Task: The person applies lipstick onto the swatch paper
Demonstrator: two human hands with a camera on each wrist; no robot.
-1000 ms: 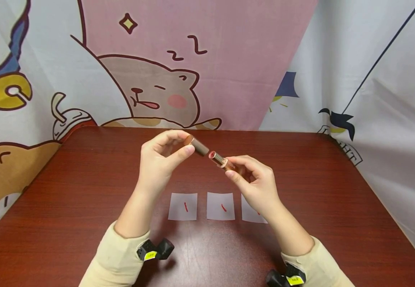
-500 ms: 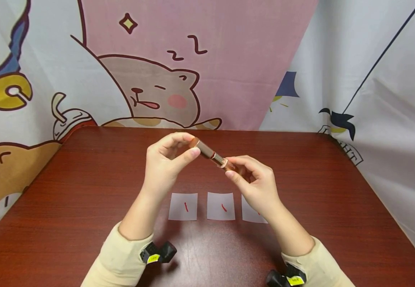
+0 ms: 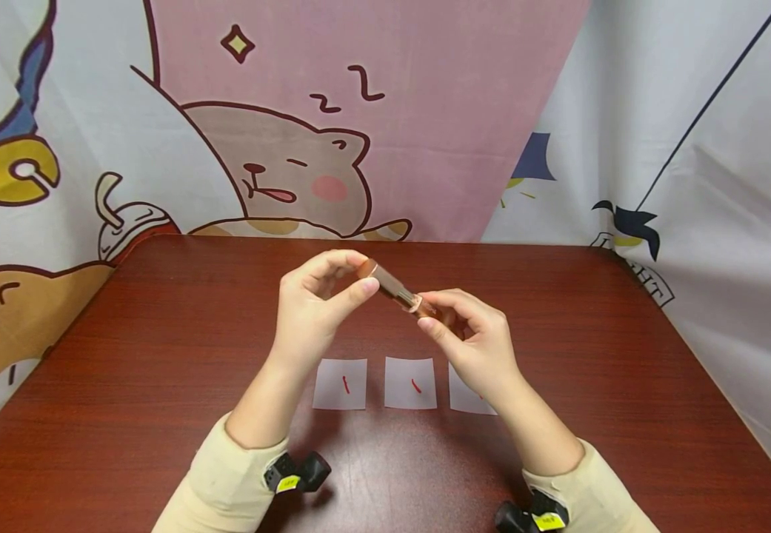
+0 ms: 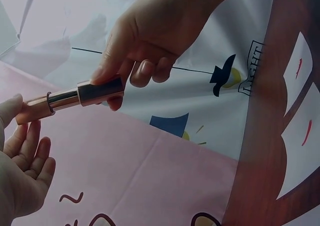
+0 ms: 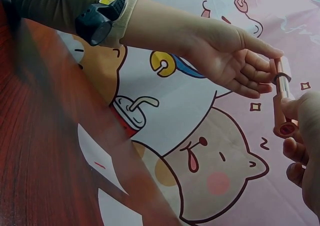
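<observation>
Nearest the camera, two cream sleeves [image 3: 218,481] each carried a black wrist camera [image 3: 295,472]. Beyond them three white paper squares [image 3: 340,383] lay in a row on the counter [image 3: 125,355]; two showed a red swatch stroke each, and the third was mostly hidden under the right forearm (only a trace of red peeked out there).

Above the squares, in the air, the right hand [image 3: 475,340] gripped the base of a single lipstick [image 3: 398,290] between thumb and fingers, while the left hand [image 3: 312,307] pinched its cap [image 4: 35,110] at the far end. The cap sat over the tube with a metal collar exposed, so the swatching looked finished and capping appeared nearly done, with the last push home left. Farthest back hung the cartoon backdrop [image 3: 292,170].
</observation>
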